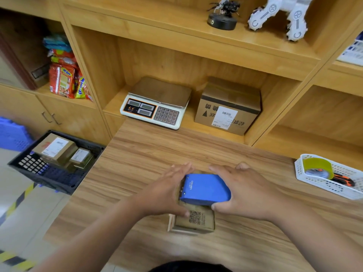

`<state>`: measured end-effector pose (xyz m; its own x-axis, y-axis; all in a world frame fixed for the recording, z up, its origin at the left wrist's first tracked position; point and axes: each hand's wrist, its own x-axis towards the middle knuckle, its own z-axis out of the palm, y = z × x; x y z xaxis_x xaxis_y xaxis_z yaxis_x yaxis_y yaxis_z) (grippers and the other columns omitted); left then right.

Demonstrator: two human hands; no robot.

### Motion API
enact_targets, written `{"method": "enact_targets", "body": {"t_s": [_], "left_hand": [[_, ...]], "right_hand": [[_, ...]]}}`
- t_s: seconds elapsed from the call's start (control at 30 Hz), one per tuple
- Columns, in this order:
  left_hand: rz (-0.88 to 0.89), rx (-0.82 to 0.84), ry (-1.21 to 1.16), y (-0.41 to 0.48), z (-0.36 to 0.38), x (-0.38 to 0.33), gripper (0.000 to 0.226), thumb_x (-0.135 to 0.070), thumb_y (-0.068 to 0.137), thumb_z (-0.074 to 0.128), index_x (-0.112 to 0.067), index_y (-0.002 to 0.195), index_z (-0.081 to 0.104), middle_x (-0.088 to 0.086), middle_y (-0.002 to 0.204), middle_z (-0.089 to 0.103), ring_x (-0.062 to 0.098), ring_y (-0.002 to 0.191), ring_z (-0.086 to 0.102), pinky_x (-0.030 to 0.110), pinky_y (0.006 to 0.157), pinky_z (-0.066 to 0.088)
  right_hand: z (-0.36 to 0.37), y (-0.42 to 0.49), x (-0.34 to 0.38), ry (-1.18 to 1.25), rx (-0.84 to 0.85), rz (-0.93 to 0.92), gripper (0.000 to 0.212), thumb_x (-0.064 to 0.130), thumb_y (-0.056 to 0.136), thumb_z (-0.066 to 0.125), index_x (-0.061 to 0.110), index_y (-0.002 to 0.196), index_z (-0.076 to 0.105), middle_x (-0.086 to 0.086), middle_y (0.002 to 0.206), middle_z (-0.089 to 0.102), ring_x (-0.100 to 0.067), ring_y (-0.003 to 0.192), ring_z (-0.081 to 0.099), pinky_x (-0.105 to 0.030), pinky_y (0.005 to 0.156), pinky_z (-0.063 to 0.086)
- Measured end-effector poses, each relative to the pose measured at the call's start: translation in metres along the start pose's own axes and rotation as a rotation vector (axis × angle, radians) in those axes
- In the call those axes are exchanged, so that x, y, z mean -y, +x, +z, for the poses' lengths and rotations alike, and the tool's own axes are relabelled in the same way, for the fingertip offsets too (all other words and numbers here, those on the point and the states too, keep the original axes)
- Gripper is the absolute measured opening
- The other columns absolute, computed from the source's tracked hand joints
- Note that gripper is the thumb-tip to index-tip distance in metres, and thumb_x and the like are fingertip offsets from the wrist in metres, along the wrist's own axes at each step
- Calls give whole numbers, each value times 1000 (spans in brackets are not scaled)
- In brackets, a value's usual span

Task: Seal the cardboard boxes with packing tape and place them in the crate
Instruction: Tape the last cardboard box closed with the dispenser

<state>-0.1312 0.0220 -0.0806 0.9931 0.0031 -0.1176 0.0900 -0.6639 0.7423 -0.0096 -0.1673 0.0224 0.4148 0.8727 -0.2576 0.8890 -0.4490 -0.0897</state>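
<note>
1. The right hand's (247,191) fingers (218,169) are spread over the far edge of a blue case (206,190), and its thumb is hooked on the near right corner, so the case is clamped between them.
2. The left hand's (167,191) fingers (182,169) lie straight and close together along the case's left side. Its thumb reaches down onto the cardboard box (194,220).
3. The blue case sits on top of the cardboard box and covers its far part. The box's near flap, printed with a QR code, is exposed.
4. The cardboard box stands on the table (149,154), near its front edge.
5. Well to the right of the box, a white basket (314,179) holds a yellowish tape roll (317,165).
6. Well to the left of the box, off the table, a black crate (31,163) holds labelled parcels (57,147).
7. Beyond the box, on the shelf, are a scale (157,103) and a larger carton (227,107).
</note>
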Motion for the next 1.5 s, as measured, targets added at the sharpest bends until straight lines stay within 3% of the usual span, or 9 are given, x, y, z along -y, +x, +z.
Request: {"method": "enact_targets", "body": {"t_s": [0.2, 0.27, 0.37, 0.57, 0.73, 0.9, 1.27, 1.37, 1.5], "left_hand": [[34, -44, 93, -3, 0, 8, 114, -61, 66, 70, -49, 137, -18, -32, 150, -1, -4, 139, -17, 12, 111, -11], [113, -65, 180, -1, 0, 7, 111, -65, 68, 63, -36, 142, -15, -20, 155, 6, -7, 140, -14, 18, 114, -13], [142, -82, 234, -1, 1, 8, 113, -64, 69, 62, -28, 143, -15, -21, 154, 8, -5, 141, -13, 23, 115, -15], [143, -52, 348, 5, 3, 7, 103, -59, 76, 64, -31, 141, -11, -17, 155, 6, 2, 142, -20, 31, 115, -17], [143, -31, 419, 4, 1, 8, 100, -59, 77, 60, -29, 143, -9, -21, 150, -2, 3, 140, -23, 31, 113, -22], [123, -23, 429, 4, 2, 6, 98, -72, 73, 46, -32, 144, -10, -19, 151, 0, -1, 140, -24, 27, 112, -23], [124, -12, 385, 6, 5, 1, 98, -71, 73, 48, -35, 144, -10, -14, 151, 5, 1, 142, -20, 31, 114, -19], [117, -2, 400, 6, 6, 1, 99, -71, 73, 47, -35, 145, -10, -15, 151, 3, 1, 142, -20, 32, 115, -18], [116, -8, 391, 5, 7, 1, 98, -69, 74, 49, -36, 144, -12, -15, 152, 1, 1, 141, -20, 31, 115, -17]], "right_hand": [[-5, 3, 3, -58, 24, -73, 83, 70, 71, 50, 54, 140, 5, 21, 114, 46, -12, 89, 38, -26, 71, 17], [-5, 2, 1, -63, 30, -83, 82, 70, 74, 49, 57, 141, 5, 22, 106, 40, -14, 89, 36, -26, 71, 16], [-6, -3, -6, -38, 34, -65, 76, 70, 75, 48, 61, 139, 9, 23, 101, 37, -15, 91, 31, -25, 72, 22], [-4, -12, -21, 3, 28, -73, 73, 70, 74, 50, 67, 135, 10, 20, 99, 41, -15, 89, 31, -19, 68, 26], [-3, -25, -49, 93, 35, -68, 66, 69, 71, 51, 83, 116, 6, 24, 90, 38, -5, 84, 28, -16, 63, 24], [-2, -50, -84, 199, 34, -17, 67, 72, 63, 50, 83, 118, 14, 31, 101, 40, 0, 91, 30, -17, 76, 33], [4, -73, -124, 259, 7, -23, 69, 67, 63, 57, 82, 118, 19, 22, 97, 45, -2, 92, 33, -29, 89, 41], [8, -76, -131, 257, 24, -23, 69, 69, 62, 55, 84, 116, 15, 22, 97, 43, 1, 90, 30, -24, 88, 39], [18, -73, -134, 254, 40, -35, 71, 50, 74, 67, 82, 117, 20, 22, 95, 45, 3, 93, 28, -10, 83, 30]]}}
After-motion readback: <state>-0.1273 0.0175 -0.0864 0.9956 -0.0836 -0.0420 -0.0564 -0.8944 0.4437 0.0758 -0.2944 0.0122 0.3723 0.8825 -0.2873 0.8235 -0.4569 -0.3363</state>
